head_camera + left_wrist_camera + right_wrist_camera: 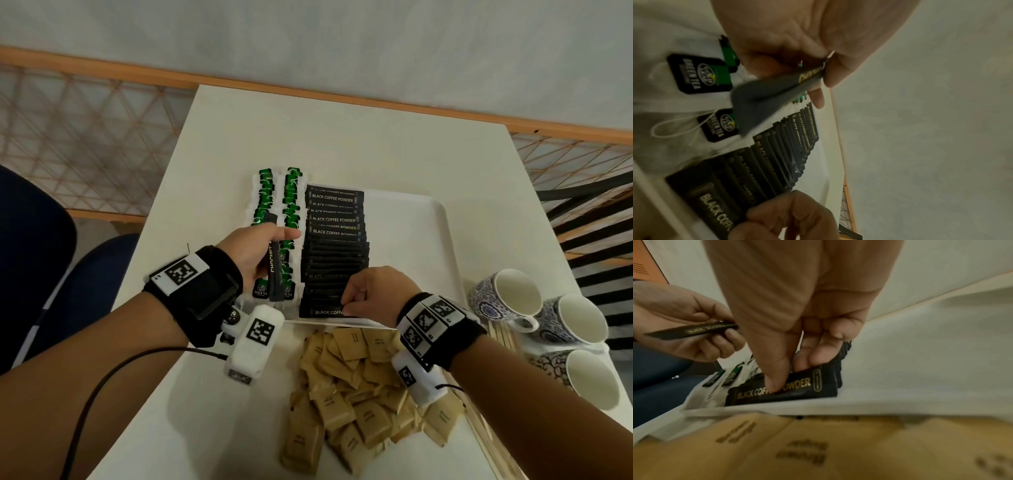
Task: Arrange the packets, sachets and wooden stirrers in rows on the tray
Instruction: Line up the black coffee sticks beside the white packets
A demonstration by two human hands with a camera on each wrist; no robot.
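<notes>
1. White tray (431,219) sits mid-table with its near rim just beyond the loose pile of brown sachets (356,387); its right half lies bare, so that is your open room.
2. Your left hand (255,253) pinches a dark stick sachet (274,270) between thumb and curled fingers, holding it above the two columns of green tea bags (291,202) at the tray's left edge.
3. Your right hand (371,291) has its thumb and fingertips pinching the nearest black coffee sachet (789,389), which lies just inside the near rim.
4. Black coffee row (334,240) runs from that rim to the far edge, overlapping, just right of the tea bags.
5. Wooden stirrers (503,334) lie off the tray at the right, beside three patterned cups (507,298) near the table's (342,137) right edge.
</notes>
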